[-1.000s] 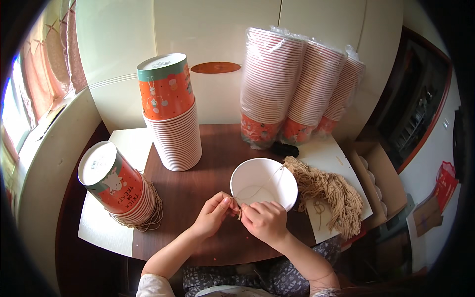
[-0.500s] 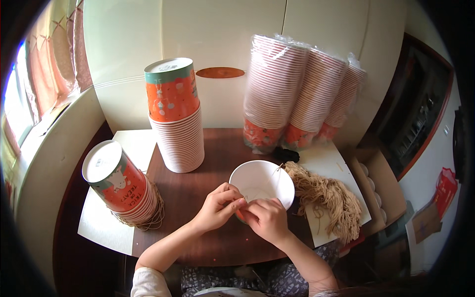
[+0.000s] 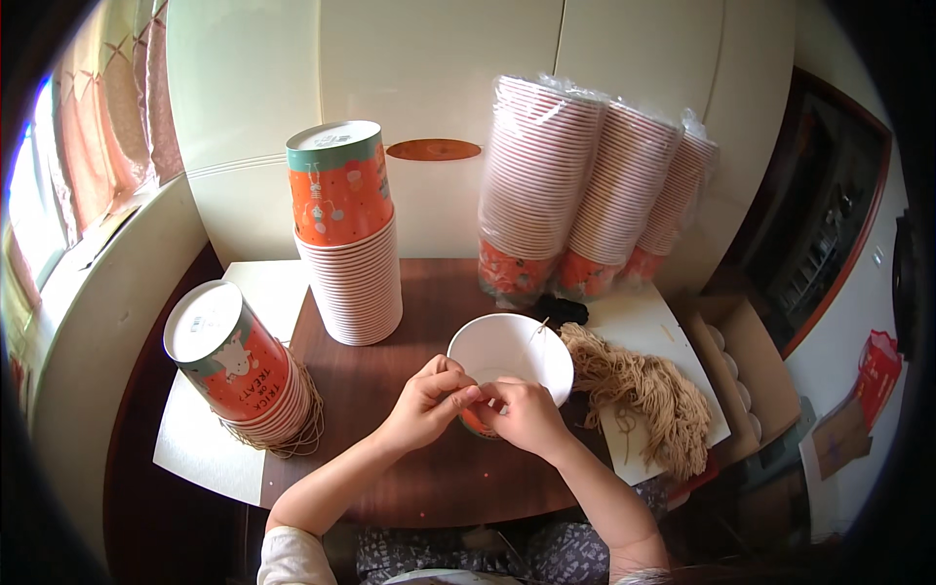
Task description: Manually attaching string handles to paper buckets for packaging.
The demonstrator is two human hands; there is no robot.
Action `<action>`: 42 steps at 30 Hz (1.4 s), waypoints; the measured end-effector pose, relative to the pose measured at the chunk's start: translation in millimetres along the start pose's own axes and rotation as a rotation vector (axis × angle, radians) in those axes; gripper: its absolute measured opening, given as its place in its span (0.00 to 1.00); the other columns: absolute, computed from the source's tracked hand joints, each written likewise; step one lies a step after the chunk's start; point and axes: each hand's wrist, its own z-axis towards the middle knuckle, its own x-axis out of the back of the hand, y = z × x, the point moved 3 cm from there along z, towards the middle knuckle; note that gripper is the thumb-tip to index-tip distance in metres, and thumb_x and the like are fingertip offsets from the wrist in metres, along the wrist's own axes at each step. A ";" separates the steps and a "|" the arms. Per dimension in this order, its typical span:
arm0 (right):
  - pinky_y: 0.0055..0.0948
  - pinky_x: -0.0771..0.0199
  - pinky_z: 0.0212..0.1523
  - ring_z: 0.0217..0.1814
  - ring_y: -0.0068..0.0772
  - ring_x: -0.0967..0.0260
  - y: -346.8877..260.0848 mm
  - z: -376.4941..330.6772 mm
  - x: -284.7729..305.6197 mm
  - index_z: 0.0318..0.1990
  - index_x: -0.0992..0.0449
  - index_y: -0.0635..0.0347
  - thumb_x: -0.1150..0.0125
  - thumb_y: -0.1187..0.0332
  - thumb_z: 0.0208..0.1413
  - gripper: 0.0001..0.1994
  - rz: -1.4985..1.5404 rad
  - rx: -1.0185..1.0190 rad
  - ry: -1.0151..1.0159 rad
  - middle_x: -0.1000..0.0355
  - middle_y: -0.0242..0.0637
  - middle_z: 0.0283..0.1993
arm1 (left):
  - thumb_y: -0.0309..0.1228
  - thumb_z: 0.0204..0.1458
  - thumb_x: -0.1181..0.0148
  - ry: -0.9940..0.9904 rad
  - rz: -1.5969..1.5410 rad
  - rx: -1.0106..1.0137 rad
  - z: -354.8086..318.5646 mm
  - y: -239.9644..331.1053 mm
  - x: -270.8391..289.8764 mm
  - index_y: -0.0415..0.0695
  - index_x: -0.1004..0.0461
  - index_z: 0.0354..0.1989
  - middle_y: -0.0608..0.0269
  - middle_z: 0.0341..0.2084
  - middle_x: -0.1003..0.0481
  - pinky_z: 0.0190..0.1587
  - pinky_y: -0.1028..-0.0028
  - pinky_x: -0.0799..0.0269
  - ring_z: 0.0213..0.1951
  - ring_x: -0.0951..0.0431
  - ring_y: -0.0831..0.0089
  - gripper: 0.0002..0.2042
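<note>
A white-lined paper bucket (image 3: 526,353) with an orange printed outside stands tilted before me, its mouth facing up. Thin tan cord (image 3: 541,330) shows at its far rim. At the near rim, my left hand (image 3: 429,402) is closed, thumb and forefinger pinched together. My right hand (image 3: 522,414) pinches right beside it, fingertips meeting those of the left. Between them seems to be an end of the thin cord, mostly hidden by the fingers. To the right of the bucket lies a loose bundle of tan cords (image 3: 653,390).
Upside-down nested buckets (image 3: 346,273) stand at the back left; a shorter stack (image 3: 234,366) with cords round its base stands at the near left. Plastic-wrapped bucket stacks (image 3: 541,185) stand at the back right. A cardboard box (image 3: 756,366) sits beyond the table's right edge.
The bucket has shifted slightly left, and the cord at its far rim now stands more upright. My right hand has drawn a little left and up, closer to my left hand.
</note>
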 end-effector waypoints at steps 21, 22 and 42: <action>0.28 0.33 0.42 0.46 0.33 0.34 15.4 7.2 18.5 0.64 0.68 0.52 0.50 0.76 0.47 0.40 0.692 -0.070 0.088 0.52 0.47 0.63 | 0.27 0.45 0.41 -0.204 0.431 -0.418 6.1 77.3 -17.8 0.43 0.27 0.26 0.64 0.31 0.29 0.45 0.66 0.41 0.38 0.32 0.66 0.02; 0.27 0.36 0.45 0.47 0.32 0.36 13.2 2.9 26.9 0.64 0.66 0.53 0.51 0.79 0.44 0.41 0.690 -0.058 0.103 0.51 0.46 0.63 | 0.28 0.43 0.41 -0.181 0.474 -0.402 4.5 75.4 -15.7 0.44 0.27 0.27 0.63 0.31 0.29 0.43 0.66 0.40 0.37 0.32 0.65 0.03; 0.38 0.34 0.49 0.29 0.29 0.36 35.1 -71.2 17.3 0.31 0.32 0.56 0.51 0.67 0.53 0.04 1.755 -0.378 0.110 0.37 0.30 0.21 | 0.23 0.40 0.46 0.567 0.462 -0.082 -0.2 78.8 71.1 0.39 0.40 0.14 0.70 0.09 0.42 0.15 0.78 0.47 0.16 0.43 0.86 0.10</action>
